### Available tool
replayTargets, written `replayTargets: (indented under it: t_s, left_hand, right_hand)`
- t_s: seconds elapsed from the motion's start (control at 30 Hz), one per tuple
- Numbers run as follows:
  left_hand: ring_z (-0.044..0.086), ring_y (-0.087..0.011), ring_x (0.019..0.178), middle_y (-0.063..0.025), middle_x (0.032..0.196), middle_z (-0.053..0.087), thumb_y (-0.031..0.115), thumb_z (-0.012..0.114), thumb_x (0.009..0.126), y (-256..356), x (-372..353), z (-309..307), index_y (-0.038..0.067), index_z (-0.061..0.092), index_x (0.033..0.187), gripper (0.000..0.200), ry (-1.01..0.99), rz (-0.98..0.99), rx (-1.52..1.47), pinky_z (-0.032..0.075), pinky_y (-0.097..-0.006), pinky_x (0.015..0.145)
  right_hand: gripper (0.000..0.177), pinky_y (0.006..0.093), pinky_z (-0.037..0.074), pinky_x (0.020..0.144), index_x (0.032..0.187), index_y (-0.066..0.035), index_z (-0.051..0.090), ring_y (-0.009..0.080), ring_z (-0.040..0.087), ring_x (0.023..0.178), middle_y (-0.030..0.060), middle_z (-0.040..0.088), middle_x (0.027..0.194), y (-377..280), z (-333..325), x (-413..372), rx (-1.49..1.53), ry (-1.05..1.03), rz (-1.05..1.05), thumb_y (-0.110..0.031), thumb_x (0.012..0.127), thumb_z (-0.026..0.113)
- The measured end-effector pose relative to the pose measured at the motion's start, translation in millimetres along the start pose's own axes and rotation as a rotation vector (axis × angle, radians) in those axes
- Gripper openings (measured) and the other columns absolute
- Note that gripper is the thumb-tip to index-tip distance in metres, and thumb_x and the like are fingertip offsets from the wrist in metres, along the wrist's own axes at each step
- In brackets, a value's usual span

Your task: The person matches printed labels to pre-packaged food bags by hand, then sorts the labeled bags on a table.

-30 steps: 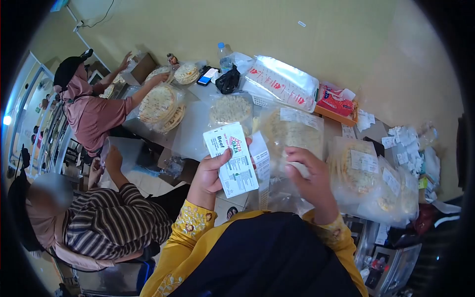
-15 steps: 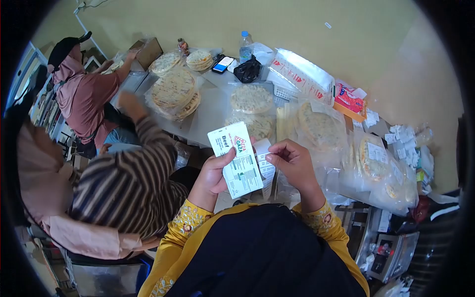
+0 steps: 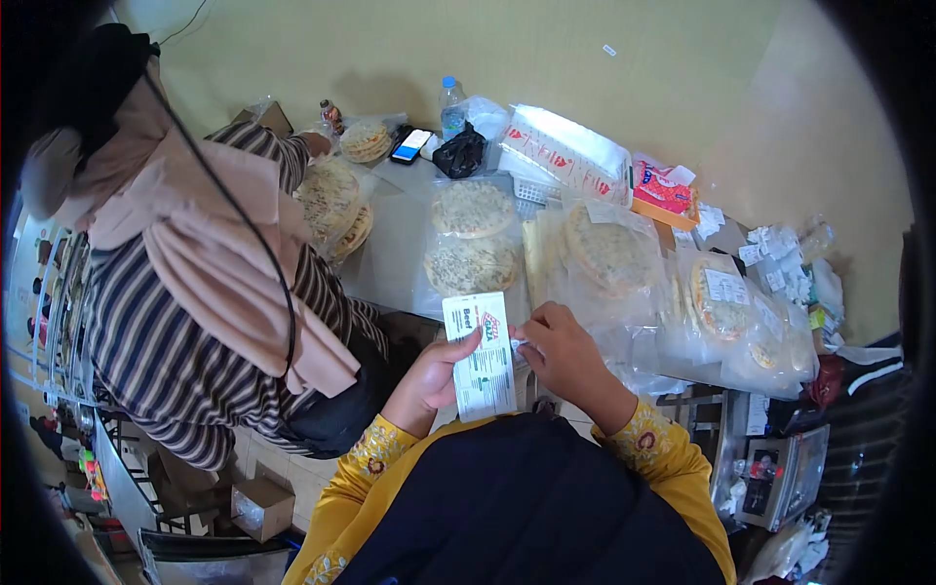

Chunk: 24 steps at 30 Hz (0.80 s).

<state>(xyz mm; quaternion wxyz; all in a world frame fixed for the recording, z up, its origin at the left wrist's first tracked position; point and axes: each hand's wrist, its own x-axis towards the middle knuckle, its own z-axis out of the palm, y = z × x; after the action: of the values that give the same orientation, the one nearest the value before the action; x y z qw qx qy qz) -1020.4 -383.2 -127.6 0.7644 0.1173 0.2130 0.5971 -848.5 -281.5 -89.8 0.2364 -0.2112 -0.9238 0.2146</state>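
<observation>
Beef label (image 3: 485, 385) held in two hands on the near side of the pizza pair (image 3: 473, 268)

The label, a white printed card with red and green marks, stands just nearer the wearer than the pizza pair, its text side showing. Left hand (image 3: 436, 375): the thumb lies over the front, gripping the card against fingers largely hidden behind it. Right hand (image 3: 561, 351): thumb and forefinger are pressed together at the card's right edge, pinching a small pale piece (image 3: 518, 343); whether this belongs to the card or is a separate slip cannot be told. The pizza pair lies in clear wrapping on the table (image 3: 400, 185). To its right are bagged pizzas (image 3: 614, 249); beyond it sits a black plastic bag (image 3: 458, 153); to its left, a co-worker's striped sleeve (image 3: 268, 151) reaches beside a pizza stack (image 3: 331, 200).

Possible faults, judged from this arrangement: a sharp pull by the right hand could tear or crease the pale piece. If that piece is adhesive, it could cling to a fingertip or fold onto itself. Should the left thumb slacken, the card could twist, or drop short of the pizza pair.
</observation>
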Motion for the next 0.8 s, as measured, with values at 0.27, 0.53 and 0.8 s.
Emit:
replayTargets:
  t_s: [0.27, 0.53, 0.8]
  left_hand:
    - [0.053, -0.0238, 0.108, -0.0111, 0.118, 0.054, 0.027, 0.044, 0.093, -13, 21, -9, 0.0, 0.044, 0.125, 0.042, 0.023, -0.02, -0.035, 0.04, -0.0371, 0.093]
    - [0.045, -0.0261, 0.117, -0.0121, 0.128, 0.044, 0.027, 0.044, 0.092, -27, 37, -20, -0.001, 0.034, 0.131, 0.048, 0.047, 0.308, 0.026, 0.034, -0.0406, 0.1]
    - [0.042, -0.0257, 0.119, -0.0108, 0.131, 0.04, 0.035, 0.042, 0.092, -20, 27, -14, 0.003, 0.028, 0.134, 0.055, 0.024, 0.264, 0.092, 0.035, -0.0424, 0.1]
  right_hand:
    - [0.014, 0.0332, 0.046, 0.062, 0.084, -0.006, 0.06, 0.0257, 0.054, 0.075, 0.0073, 0.052, 0.079, 14, 5, -14, -0.13, 0.017, -0.025, -0.007, 0.071, 0.064]
    - [0.009, 0.0221, 0.043, 0.054, 0.079, -0.002, 0.061, 0.0076, 0.053, 0.059, 0.0012, 0.059, 0.069, 12, 25, -5, 0.964, -0.04, 0.487, -0.008, 0.075, 0.067]
    - [0.011, 0.0214, 0.04, 0.055, 0.08, -0.002, 0.061, 0.0047, 0.05, 0.062, -0.0015, 0.058, 0.07, 10, 53, 2, 1.005, -0.179, 0.509, -0.011, 0.076, 0.066]
